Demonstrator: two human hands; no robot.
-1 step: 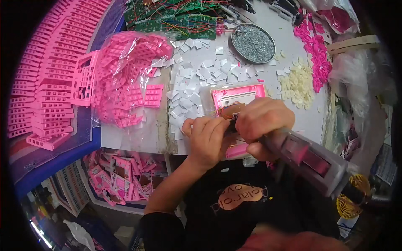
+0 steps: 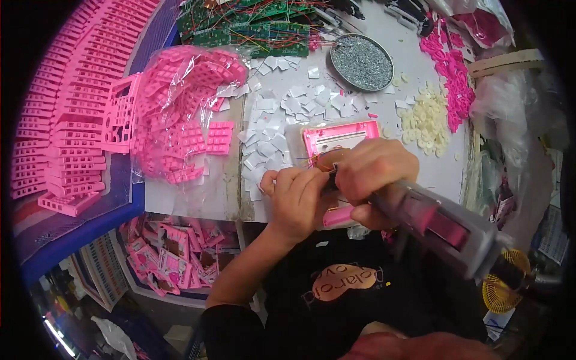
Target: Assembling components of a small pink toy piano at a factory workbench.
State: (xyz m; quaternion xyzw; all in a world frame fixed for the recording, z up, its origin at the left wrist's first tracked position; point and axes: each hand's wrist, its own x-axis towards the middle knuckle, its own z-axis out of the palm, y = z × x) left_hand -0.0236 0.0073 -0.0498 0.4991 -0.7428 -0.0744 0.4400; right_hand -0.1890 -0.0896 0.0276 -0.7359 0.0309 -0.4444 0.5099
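My right hand [image 2: 379, 174] is wrapped around a grey corded electric screwdriver [image 2: 441, 222], its front end pointing left into a pink plastic housing [image 2: 371, 128]. The housing lies at the table's near edge, with a brown board [image 2: 331, 158] and thin wires inside. My left hand [image 2: 297, 195] is closed, fingertips pinched around a dark part beside the tool's front end. Whether that part is the tool's nose or a separate piece, I cannot make out. Both hands cover much of the housing's near half.
White paper squares [image 2: 267, 141] lie left of the housing. Farther back are a round dish of small screws [image 2: 363, 63] and green wired circuit boards [image 2: 252, 36]. Cream discs [image 2: 427, 120] and magenta parts [image 2: 459, 90] sit right; bagged pink keypads [image 2: 180, 114] and stacked pink shells [image 2: 72, 138] stand left.
My right hand and the electric screwdriver have shifted very slightly left. My left hand stays in nearly the same place.
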